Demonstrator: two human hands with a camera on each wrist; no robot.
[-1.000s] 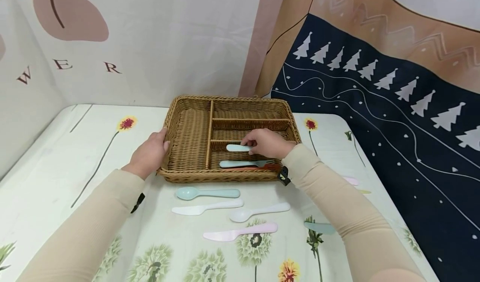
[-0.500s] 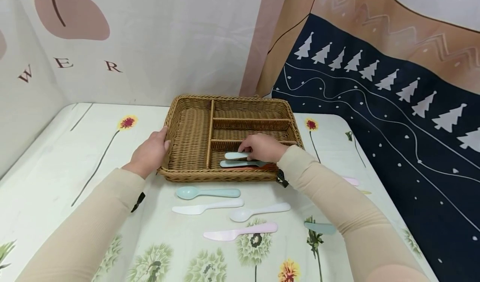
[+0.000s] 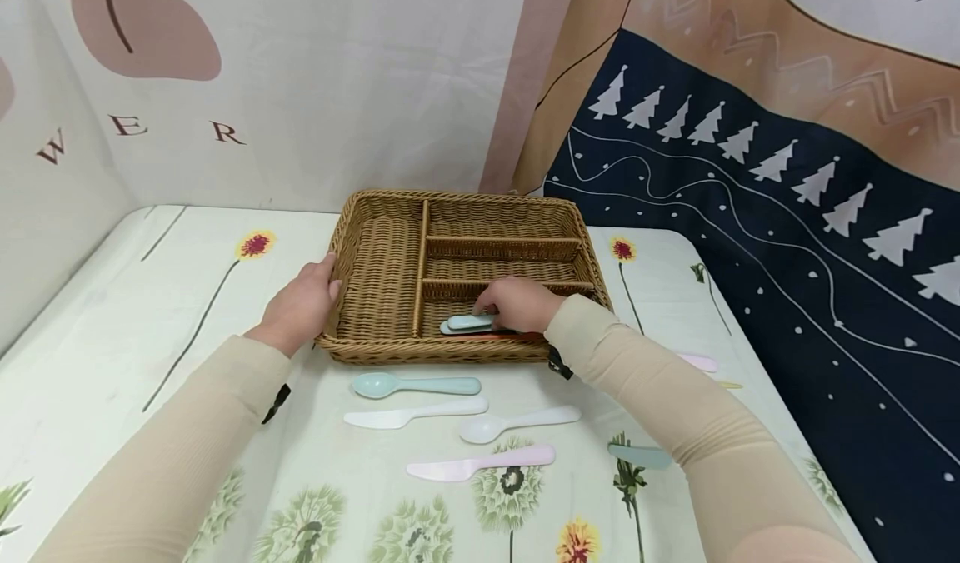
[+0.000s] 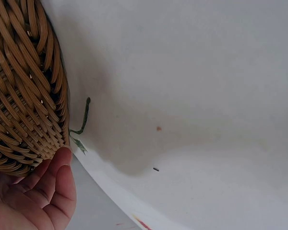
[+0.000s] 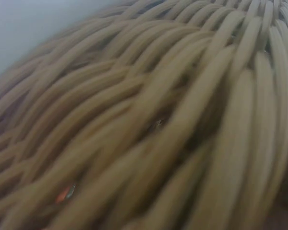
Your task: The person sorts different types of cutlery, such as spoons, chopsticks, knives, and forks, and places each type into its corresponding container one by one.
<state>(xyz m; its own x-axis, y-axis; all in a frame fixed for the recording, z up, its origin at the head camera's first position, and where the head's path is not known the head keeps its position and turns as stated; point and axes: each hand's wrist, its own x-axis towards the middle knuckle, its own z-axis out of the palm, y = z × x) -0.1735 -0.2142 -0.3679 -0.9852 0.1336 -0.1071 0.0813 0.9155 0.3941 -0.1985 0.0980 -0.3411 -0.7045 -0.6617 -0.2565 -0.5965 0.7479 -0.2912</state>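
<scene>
A brown wicker cutlery tray (image 3: 420, 349) with several compartments stands toward the back of the table. My left hand (image 3: 302, 303) grips its left rim; the left wrist view shows curled fingers (image 4: 62, 191) against the weave. In the front right compartment, my right hand (image 3: 523, 305) pinches a pale blue utensil (image 3: 472, 322) by its handle. The hand covers its working end. Just under it lies a blue fork (image 3: 446, 329), mostly covered now, beside an orange-red utensil (image 3: 495, 336). The right wrist view holds only blurred wicker (image 5: 149, 120) close up, without the fingers.
In front of the tray lie a light blue spoon (image 3: 420, 386), a white knife (image 3: 416, 414), a white spoon (image 3: 525, 420) and a pink knife (image 3: 480, 463). A grey-green utensil (image 3: 641, 455), a pink handle (image 3: 699, 361) and a yellow tip (image 3: 729, 385) show around the right sleeve.
My right hand has moved toward the front of the compartment and lowered the pale blue utensil onto the blue fork. The left hand keeps its grip on the rim.
</scene>
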